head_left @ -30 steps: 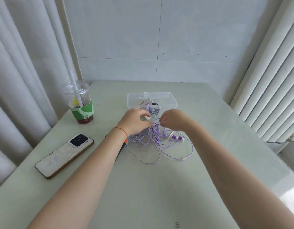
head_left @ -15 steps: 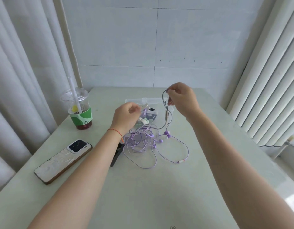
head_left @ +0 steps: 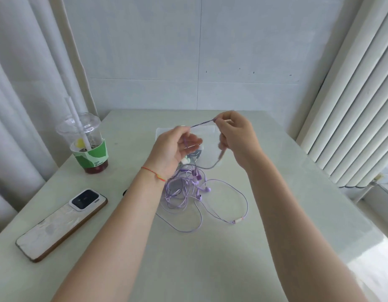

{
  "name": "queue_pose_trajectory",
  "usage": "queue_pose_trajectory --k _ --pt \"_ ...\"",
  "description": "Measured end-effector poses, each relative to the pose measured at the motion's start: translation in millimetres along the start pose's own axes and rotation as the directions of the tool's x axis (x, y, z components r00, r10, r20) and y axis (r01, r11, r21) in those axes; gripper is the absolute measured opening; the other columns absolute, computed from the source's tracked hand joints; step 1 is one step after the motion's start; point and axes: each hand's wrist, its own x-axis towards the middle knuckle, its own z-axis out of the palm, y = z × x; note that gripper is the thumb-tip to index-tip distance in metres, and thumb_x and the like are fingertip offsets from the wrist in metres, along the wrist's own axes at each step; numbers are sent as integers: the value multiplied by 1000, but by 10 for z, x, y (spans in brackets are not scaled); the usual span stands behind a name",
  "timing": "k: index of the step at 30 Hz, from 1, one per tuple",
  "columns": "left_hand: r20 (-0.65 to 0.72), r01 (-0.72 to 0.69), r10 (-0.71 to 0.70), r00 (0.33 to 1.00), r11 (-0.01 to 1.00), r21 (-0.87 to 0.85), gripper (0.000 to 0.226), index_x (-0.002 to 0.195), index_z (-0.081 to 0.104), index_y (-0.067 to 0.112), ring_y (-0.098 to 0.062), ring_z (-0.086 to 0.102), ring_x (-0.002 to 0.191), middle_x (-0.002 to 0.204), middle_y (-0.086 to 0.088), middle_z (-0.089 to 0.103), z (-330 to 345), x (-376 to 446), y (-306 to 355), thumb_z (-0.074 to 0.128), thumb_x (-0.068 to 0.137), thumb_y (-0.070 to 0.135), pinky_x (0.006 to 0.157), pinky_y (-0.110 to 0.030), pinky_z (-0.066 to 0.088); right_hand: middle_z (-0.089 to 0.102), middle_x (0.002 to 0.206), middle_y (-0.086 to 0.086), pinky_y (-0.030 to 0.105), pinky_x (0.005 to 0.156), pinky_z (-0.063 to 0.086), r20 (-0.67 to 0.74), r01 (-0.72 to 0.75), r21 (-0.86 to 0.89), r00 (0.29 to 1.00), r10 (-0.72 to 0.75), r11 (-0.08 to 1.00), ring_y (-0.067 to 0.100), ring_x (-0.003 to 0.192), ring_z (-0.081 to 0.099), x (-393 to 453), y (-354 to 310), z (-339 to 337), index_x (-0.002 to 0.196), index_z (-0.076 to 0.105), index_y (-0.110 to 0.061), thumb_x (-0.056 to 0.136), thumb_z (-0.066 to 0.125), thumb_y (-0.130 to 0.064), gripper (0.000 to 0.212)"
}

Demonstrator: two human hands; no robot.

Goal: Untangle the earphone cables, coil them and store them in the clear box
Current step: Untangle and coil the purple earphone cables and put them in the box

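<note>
Right fingers [head_left: 219, 123] pinch a purple cable [head_left: 201, 123] taut; left fingers [head_left: 193, 141] loosely curled round it. I'd expect pulling to tighten the tangle [head_left: 184, 188] below them.

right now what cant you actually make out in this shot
All in the head view:
- Clear box: mostly hidden behind both hands; its contents cannot be told.
- Raised cable between left hand and right hand: motion-blurred, so which earphone it belongs to is unclear.
- Purple tangle on the table: strands too fine to count sets.
- Dark object: hidden by the left forearm.
</note>
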Motion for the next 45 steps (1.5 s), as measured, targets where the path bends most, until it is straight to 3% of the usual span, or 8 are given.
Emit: queue_pose_trajectory --k 3,9,13,17,23,29,39,45 --pt "126 107 -91 988 985 -134 26 71 51 15 -9 30 35 41 7 29 -106 -11 95 47 97 20 46 -22 40 42 58 -2 24 46 37 93 33 -219 996 -12 975 16 50 37 23 61 -82 86 67 -15 89 58 -14 9" --pt "232 60 -248 941 795 604 34 88 72 4 -13 40 40 53 -1 49 -365 -79 189 54 97 32 41 -20 32 51 59 -2 21 55 39 83 43 -456 997 -6 889 7 50 44 83 160 -238 87 74 -15 92 59 -20 16" --pt "308 -57 -296 904 630 774 25 85 78 10 -15 68 79 86 -7 75 -267 -148 217 64 91 31 86 -34 56 37 43 -8 17 44 27 23 90 -504 996 -91 859 7 39 34 98 115 -224 85 74 -16 98 50 -32 32" --pt "64 -130 114 991 797 590 10 85 75 21 -14 63 84 89 -2 72 -151 6 66 66 84 25 92 -44 52 53 53 1 27 53 45 179 54 -207 984 -16 977 16 48 50 -15 -40 -167 83 70 -12 99 50 -22 27" --pt "309 -238 34 951 718 654 27 104 64 25 -10 59 112 116 0 67 -109 49 -137 66 85 5 97 -25 43 65 78 13 35 73 56 442 9 115 895 -59 993 28 74 65 -90 -135 -129 91 65 1 80 31 17 40" --pt "179 -137 14 984 706 695 24 97 53 21 -14 61 71 77 -1 67 -117 43 -244 68 84 8 73 -25 49 48 63 8 28 47 43 389 -159 312 921 27 937 23 47 48 -103 -185 -99 71 51 -6 94 44 -12 24" --pt "-365 -83 371 854 790 607 10 75 60 22 -16 42 35 55 3 53 -454 201 -68 63 79 13 46 -25 38 50 65 -7 21 49 32 48 15 -722 998 28 692 6 57 45 53 84 -433 88 69 -18 85 66 -17 4" --pt "-349 86 149 925 814 574 35 49 49 15 -16 26 29 33 5 29 -376 154 -17 59 68 42 43 -21 26 44 49 4 22 41 43 -176 -272 -205 955 238 940 19 33 45 20 -42 -434 83 65 -8 95 23 -65 71"
